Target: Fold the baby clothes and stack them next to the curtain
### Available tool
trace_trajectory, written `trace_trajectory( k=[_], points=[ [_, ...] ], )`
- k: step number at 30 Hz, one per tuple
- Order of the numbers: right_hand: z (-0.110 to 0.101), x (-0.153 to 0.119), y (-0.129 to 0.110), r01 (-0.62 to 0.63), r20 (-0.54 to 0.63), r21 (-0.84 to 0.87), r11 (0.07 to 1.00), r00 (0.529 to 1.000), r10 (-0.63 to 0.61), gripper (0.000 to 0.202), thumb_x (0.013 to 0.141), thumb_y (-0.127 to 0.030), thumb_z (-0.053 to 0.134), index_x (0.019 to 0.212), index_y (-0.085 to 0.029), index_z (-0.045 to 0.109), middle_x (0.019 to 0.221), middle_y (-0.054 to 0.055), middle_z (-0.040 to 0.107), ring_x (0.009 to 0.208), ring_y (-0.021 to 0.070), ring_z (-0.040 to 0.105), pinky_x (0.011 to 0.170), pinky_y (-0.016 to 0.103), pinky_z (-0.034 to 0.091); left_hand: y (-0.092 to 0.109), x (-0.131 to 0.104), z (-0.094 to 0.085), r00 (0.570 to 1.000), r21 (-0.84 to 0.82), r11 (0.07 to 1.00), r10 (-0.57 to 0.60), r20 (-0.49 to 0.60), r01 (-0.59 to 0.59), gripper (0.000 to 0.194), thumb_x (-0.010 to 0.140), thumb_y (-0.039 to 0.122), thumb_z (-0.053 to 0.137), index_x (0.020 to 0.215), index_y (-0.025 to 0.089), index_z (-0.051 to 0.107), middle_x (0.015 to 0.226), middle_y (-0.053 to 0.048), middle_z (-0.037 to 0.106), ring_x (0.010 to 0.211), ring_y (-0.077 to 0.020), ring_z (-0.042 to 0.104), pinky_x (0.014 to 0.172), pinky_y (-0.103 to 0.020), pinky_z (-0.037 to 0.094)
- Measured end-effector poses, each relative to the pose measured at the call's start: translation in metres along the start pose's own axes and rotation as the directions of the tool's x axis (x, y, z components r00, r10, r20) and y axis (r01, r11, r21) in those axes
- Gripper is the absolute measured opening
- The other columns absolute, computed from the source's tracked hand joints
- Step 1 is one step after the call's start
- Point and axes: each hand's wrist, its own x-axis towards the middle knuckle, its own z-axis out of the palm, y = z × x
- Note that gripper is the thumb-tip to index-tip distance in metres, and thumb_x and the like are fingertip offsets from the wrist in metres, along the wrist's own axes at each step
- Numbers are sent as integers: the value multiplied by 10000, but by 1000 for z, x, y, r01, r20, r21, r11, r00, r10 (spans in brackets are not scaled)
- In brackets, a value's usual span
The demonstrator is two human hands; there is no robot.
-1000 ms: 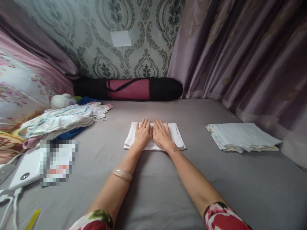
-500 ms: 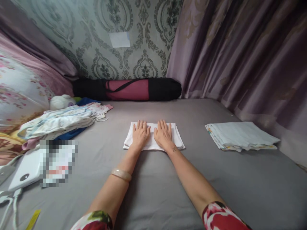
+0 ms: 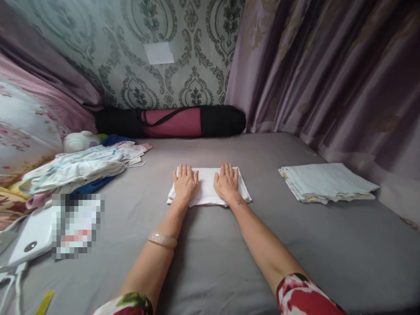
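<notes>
A folded white cloth [image 3: 206, 186] lies flat on the grey bedsheet [image 3: 210, 271], directly in front of the person; I'm placing all else from that cloth. L hand [image 3: 186, 183] & R hand [image 3: 226, 181] both rest on it palms down, L near its L end, R near its R end, w/ a bare stretch of white showing btwn. Both are released: laid flat, pointing to the cloth's far edge. Pale bangle [image 3: 162, 239] on the L forearm, nearer the person than the cloth.

Well to the cloth's R: a stack of folded cloths [image 3: 328, 180], pale on top, w/ patterned edges. Well to its L: a loose heap of clothes [image 3: 85, 164], white plush toy [image 3: 81, 141] just behind. Beyond the cloth, by the wall: a long black-and-maroon bag [image 3: 170, 122]. L of the cloth & nearer the person: white device [image 3: 31, 236] w/ cables [image 3: 19, 280], plus a pixelated item [image 3: 78, 227], can't tell what.
</notes>
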Motion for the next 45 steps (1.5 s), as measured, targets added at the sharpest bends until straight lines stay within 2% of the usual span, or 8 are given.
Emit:
trace_trajectory(
  k=[7,14,19,25,30,36,40,45],
  points=[
    [2,1,8,-79,18,4,997,997,79,584,967,-326,298,1429,24,373,1505,207,354,1422,307,231,1153,462,101,-7,0,-1,994,3,999,-47,94,47,606,972,409,238,1418,37,409,1513,-198,348,1428,-317,262,1139,-526,224],
    [-5,5,23,-180,-4,-8,984,984,180,595,980,-340,265,1442,27,340,1526,217,305,1432,311,203,1146,474,126,-12,-2,-5,985,9,991,-128,-115,130,610,978,402,207,1401,29,438,1487,-190,397,1423,-316,271,1157,-515,183],
    [0,4,29,-207,9,-18,978,978,207,611,981,-368,267,1438,30,347,1520,213,320,1409,318,250,1133,462,179,-19,-2,1,991,-9,991,-132,11,132,652,968,422,218,1432,-7,378,1473,-219,403,1398,-334,319,1128,-526,244],
    [-1,4,27,-208,12,21,978,978,207,605,971,-364,281,1429,22,360,1518,228,315,1404,317,256,1130,469,178,-18,-2,1,990,-30,990,-140,31,141,662,966,432,193,1440,2,361,1485,-221,384,1397,-334,318,1121,-535,245],
    [-18,10,39,-236,118,247,940,970,213,541,954,-309,328,1400,-17,417,1484,213,384,1369,281,340,1120,410,234,-21,0,-10,986,-92,983,-149,81,156,614,959,402,226,1410,21,396,1456,-225,427,1371,-328,364,1111,-501,271],
    [-46,10,76,-321,227,417,850,943,244,302,897,-274,461,1051,-134,679,976,75,715,916,181,653,797,235,480,-43,3,-26,959,-101,957,-261,110,272,483,893,391,389,1159,49,603,1236,-277,588,1203,-350,532,953,-416,429],
    [-52,3,90,-409,297,447,795,907,300,195,823,-294,602,843,-119,686,630,14,651,577,110,609,563,175,464,-61,7,-33,927,-176,932,-265,267,317,328,831,363,479,874,113,686,999,-228,695,1011,-326,640,805,-357,475],
    [-53,2,96,-482,384,398,781,860,336,214,790,-297,639,707,-103,671,520,33,608,446,108,547,460,189,418,-69,11,-39,899,-219,906,-277,339,362,228,743,352,583,649,154,646,672,-129,672,769,-282,661,620,-303,444]
  ],
)
